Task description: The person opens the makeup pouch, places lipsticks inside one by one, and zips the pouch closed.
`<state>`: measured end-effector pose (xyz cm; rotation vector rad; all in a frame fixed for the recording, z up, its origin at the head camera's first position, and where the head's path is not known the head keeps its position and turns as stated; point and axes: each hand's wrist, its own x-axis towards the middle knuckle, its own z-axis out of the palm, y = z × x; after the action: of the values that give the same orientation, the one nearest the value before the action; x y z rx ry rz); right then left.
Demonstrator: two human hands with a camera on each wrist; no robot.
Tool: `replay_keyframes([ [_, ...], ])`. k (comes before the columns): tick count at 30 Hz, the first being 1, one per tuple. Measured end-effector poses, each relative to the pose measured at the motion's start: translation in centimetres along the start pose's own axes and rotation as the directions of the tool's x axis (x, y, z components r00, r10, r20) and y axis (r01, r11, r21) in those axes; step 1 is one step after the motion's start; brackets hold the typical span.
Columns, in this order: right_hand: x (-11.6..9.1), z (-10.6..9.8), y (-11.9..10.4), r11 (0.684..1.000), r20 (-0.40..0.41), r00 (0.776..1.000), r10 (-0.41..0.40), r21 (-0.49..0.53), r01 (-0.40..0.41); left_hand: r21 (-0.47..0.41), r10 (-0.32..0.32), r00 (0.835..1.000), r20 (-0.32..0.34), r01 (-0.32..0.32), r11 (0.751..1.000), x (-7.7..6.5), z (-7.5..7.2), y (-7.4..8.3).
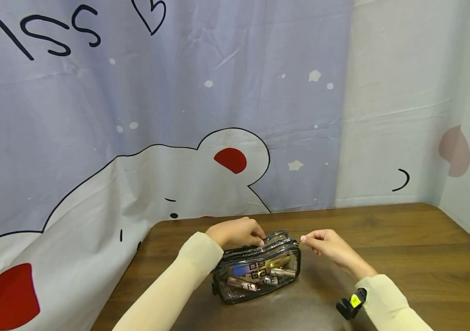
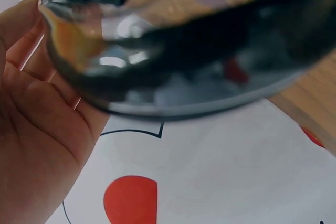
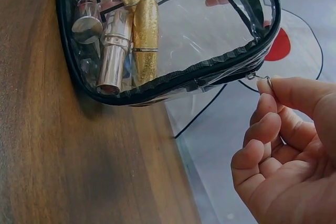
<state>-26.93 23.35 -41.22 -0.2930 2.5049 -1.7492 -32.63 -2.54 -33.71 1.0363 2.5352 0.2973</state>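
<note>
A clear cosmetic pouch (image 1: 265, 287) with black trim and dark lettering stands on the table. Through its see-through wall, the right wrist view shows gold tubes (image 3: 146, 35) and a silver lipstick tube (image 3: 113, 56) among other small items. My left hand (image 1: 238, 231) pinches the pouch's upper edge from behind; its fingertips are partly hidden. At the pouch's right end, the thumb and forefinger of my right hand (image 1: 331, 250) pinch a small metal zipper pull (image 3: 261, 78). The zipper is at the top corner there. Blur covers much of the pouch in the left wrist view.
The brown wooden table (image 1: 400, 257) extends to the right of the pouch. Behind it hangs a printed curtain (image 1: 169, 105) with white bear shapes and red patches. A small black wrist camera (image 1: 348, 305) sits at the right sleeve.
</note>
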Motion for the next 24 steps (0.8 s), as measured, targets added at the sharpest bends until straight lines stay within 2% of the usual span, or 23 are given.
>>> replay_keyframes([
  [13, 0.1, -0.2, -0.5, 1.0, -0.013, 1.0, 0.009, -0.01, -0.009, 0.031, 0.023, 1.0, 0.011, -0.023, 0.999, 0.0, 0.0, 0.0],
  [24, 0.0, 0.1, -2.0, 1.0, 0.005, 1.0, -0.01, -0.008, 0.01, 0.032, 0.039, 0.999, 0.018, -0.04, 0.999, 0.0, 0.2, -0.2],
])
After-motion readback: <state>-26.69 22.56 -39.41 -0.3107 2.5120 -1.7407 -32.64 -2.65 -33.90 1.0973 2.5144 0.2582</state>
